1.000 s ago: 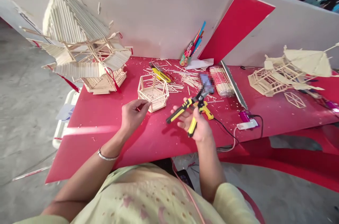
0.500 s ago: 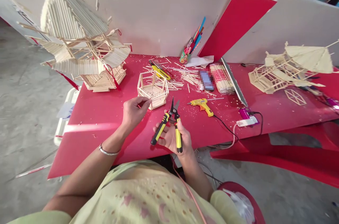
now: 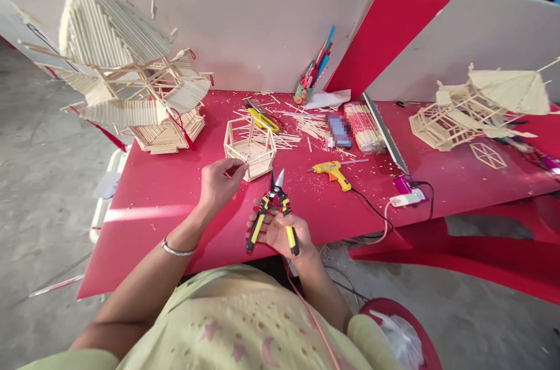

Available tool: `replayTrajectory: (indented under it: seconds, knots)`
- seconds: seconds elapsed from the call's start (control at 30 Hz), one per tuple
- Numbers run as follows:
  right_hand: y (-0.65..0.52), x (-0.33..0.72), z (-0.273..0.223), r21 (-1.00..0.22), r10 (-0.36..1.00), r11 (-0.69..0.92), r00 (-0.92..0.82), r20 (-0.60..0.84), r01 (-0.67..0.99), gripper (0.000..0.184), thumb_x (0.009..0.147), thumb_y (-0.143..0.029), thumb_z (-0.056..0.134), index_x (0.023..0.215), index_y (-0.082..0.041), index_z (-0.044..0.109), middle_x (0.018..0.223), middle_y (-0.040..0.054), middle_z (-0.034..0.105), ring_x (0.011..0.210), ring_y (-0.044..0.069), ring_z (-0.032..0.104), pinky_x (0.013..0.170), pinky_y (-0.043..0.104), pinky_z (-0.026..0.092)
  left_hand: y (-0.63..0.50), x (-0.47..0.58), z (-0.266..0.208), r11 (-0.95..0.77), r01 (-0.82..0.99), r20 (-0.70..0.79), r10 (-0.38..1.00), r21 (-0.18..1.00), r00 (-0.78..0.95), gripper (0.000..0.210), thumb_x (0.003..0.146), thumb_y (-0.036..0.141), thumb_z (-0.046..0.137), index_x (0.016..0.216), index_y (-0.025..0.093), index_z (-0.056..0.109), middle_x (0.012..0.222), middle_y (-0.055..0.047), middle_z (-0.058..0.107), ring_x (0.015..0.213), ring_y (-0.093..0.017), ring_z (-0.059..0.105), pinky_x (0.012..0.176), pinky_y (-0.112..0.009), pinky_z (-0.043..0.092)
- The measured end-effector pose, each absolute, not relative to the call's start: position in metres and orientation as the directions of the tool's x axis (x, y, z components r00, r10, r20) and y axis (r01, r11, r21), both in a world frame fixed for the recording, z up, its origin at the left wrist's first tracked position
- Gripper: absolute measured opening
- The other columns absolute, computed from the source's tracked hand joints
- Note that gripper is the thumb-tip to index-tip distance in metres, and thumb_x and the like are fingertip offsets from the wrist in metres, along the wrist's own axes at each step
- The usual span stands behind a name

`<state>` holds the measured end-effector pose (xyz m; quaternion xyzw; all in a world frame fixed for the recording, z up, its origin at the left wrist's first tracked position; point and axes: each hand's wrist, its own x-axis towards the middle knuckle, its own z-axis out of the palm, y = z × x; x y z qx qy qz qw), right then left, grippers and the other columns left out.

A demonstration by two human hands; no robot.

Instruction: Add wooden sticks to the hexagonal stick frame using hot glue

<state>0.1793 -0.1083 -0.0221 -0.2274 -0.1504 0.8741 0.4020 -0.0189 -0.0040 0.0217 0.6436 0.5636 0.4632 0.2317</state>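
My left hand (image 3: 221,184), a metal bangle on its wrist, is closed in a pinch at the near left side of a small six-sided stick frame (image 3: 261,164). What lies between the fingertips is too small to make out; they overlap the frame's edge in view, and I cannot tell if they touch it. My right hand (image 3: 284,234) is palm up around a pair of snips (image 3: 289,224) with yellow-and-black handles. The snips' blades are spread and point away from me, just in front of the frame.
A large stick pagoda (image 3: 144,107) stands at left, another stick model (image 3: 464,107) at right. Loose sticks (image 3: 310,125), yellow-handled pliers (image 3: 262,119), a phone (image 3: 338,131) and packed sticks (image 3: 365,128) lie behind. A corded yellow glue gun (image 3: 333,173) rests right of the snips.
The snips in my right hand have moved slightly left and toward me, and their blades have turned. My left hand keeps its pinch by the frame. The whole view has shifted slightly.
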Motion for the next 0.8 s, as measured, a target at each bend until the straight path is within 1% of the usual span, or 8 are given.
replayTrajectory:
  seconds: [0.17,0.3,0.4,0.5,0.6,0.67,0.73,0.8]
  knots:
    - [-0.11,0.176,-0.026,-0.489,0.78,-0.617,-0.563,-0.274,-0.616,0.054,0.068,-0.03,0.061,0.121,-0.023,0.063,0.107,0.0102,0.077,0.107,0.03,0.071,0.1,0.058,0.053,-0.004,-0.02,0.018,-0.266,0.52,0.346,0.936,0.812,-0.061,0.016,0.087,0.032,0.07,0.083,0.019,0.079,0.066,0.001,0.071,0.057,-0.011,0.059,0.056,-0.022,0.042]
    - [-0.112,0.173,-0.03,-0.549,0.797,-0.587,-0.542,-0.265,-0.595,0.064,0.063,-0.022,0.062,0.127,-0.025,0.061,0.106,0.0072,0.076,0.102,0.027,0.071,0.098,0.053,0.056,-0.004,-0.019,0.017,-0.274,0.518,0.351,0.935,0.81,-0.054,0.017,0.088,0.033,0.07,0.084,0.02,0.08,0.067,0.0,0.072,0.057,-0.011,0.06,0.056,-0.022,0.042]
    - [-0.113,0.171,-0.032,-0.597,0.802,-0.575,-0.529,-0.276,-0.56,0.066,0.062,-0.021,0.063,0.127,-0.025,0.061,0.103,0.0053,0.075,0.098,0.025,0.071,0.093,0.048,0.057,-0.004,-0.019,0.019,-0.28,0.508,0.358,0.932,0.814,-0.06,0.017,0.088,0.033,0.07,0.083,0.02,0.08,0.067,0.0,0.072,0.057,-0.012,0.06,0.055,-0.022,0.042]
    - [-0.113,0.17,-0.026,-0.695,0.817,-0.55,-0.472,-0.332,-0.464,0.061,0.061,-0.019,0.066,0.122,-0.026,0.065,0.096,0.0023,0.074,0.09,0.023,0.069,0.085,0.041,0.056,-0.006,-0.019,0.024,-0.291,0.502,0.366,0.929,0.814,-0.056,0.017,0.088,0.032,0.07,0.082,0.02,0.079,0.066,0.001,0.07,0.057,-0.011,0.06,0.056,-0.022,0.042]
    - [-0.113,0.169,-0.012,-0.801,0.826,-0.528,-0.388,-0.408,-0.282,0.043,0.061,-0.019,0.068,0.103,-0.023,0.069,0.088,0.0005,0.071,0.084,0.02,0.065,0.077,0.034,0.052,-0.012,-0.021,0.03,-0.31,0.495,0.382,0.923,0.812,-0.048,0.018,0.09,0.033,0.07,0.082,0.02,0.079,0.068,0.001,0.071,0.058,-0.011,0.059,0.056,-0.022,0.043]
    - [-0.11,0.167,-0.002,-0.843,0.831,-0.511,-0.35,-0.433,-0.17,0.034,0.061,-0.019,0.068,0.094,-0.023,0.066,0.088,-0.0004,0.068,0.084,0.019,0.062,0.073,0.031,0.048,-0.017,-0.022,0.034,-0.321,0.49,0.39,0.92,0.811,-0.043,0.018,0.091,0.034,0.07,0.083,0.02,0.079,0.069,0.0,0.072,0.058,-0.011,0.06,0.056,-0.022,0.044]
    - [-0.107,0.166,0.007,-0.883,0.85,-0.462,-0.327,-0.414,-0.085,0.032,0.062,-0.018,0.069,0.093,-0.025,0.063,0.089,-0.0018,0.065,0.084,0.018,0.059,0.072,0.03,0.046,-0.022,-0.023,0.036,-0.33,0.48,0.39,0.92,0.813,-0.029,0.018,0.091,0.034,0.07,0.085,0.02,0.079,0.072,-0.001,0.074,0.058,-0.011,0.062,0.057,-0.023,0.045]
    - [-0.103,0.164,0.014,-0.927,0.881,-0.374,-0.321,-0.349,-0.018,0.033,0.064,-0.016,0.068,0.095,-0.026,0.06,0.089,-0.0032,0.062,0.083,0.017,0.056,0.073,0.03,0.045,-0.027,-0.023,0.039,-0.337,0.473,0.385,0.923,0.814,-0.004,0.019,0.092,0.035,0.07,0.087,0.02,0.08,0.076,-0.002,0.076,0.06,-0.012,0.064,0.058,-0.023,0.047]
